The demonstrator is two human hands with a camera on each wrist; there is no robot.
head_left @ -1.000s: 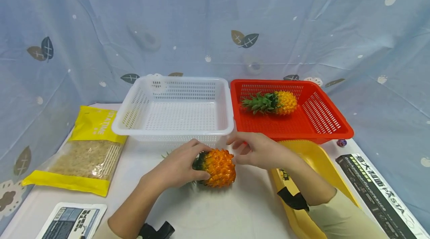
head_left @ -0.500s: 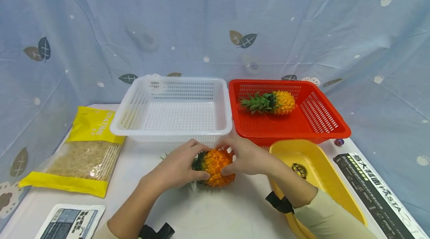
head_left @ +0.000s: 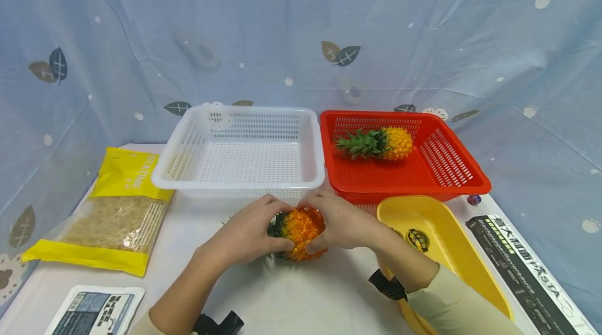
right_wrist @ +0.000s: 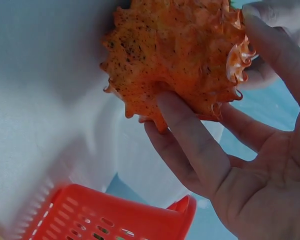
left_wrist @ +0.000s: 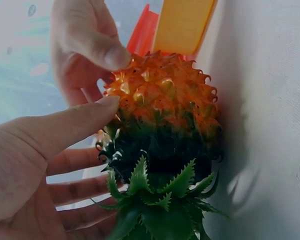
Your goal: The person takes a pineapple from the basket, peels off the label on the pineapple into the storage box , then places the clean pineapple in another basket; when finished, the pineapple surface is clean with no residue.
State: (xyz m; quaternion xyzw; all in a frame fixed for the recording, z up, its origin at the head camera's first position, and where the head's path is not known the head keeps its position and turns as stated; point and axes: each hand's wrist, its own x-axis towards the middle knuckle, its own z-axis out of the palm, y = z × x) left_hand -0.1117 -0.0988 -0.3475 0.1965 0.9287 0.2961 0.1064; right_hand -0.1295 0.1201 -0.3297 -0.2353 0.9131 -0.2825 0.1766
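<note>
An orange pineapple (head_left: 299,233) with a dark green top end lies on its side on the white table (head_left: 301,298), in front of the white basket. My left hand (head_left: 251,230) holds it near the leaves, thumb on the near side. At the other end, my right hand (head_left: 343,224) grips the orange base between thumb and fingers. In the left wrist view the green leaves (left_wrist: 165,215) show below the spiky body. From the right wrist, the dark-speckled bottom of the pineapple (right_wrist: 170,55) is visible with fingers against it. A second, yellow pineapple (head_left: 397,143) lies in the red basket (head_left: 409,188).
Behind the hands stands a white basket (head_left: 240,186). A yellow tray (head_left: 451,251) sits under the right forearm. A black-and-white pasta box (head_left: 522,277) lies at far right, near a small purple item (head_left: 474,199). Leftward are a yellow bag (head_left: 108,215) and a flat packet (head_left: 96,311).
My right hand has come in leftward from beside the pineapple and taken hold of its base. The left hand has kept its hold, and the pineapple has hardly moved.
</note>
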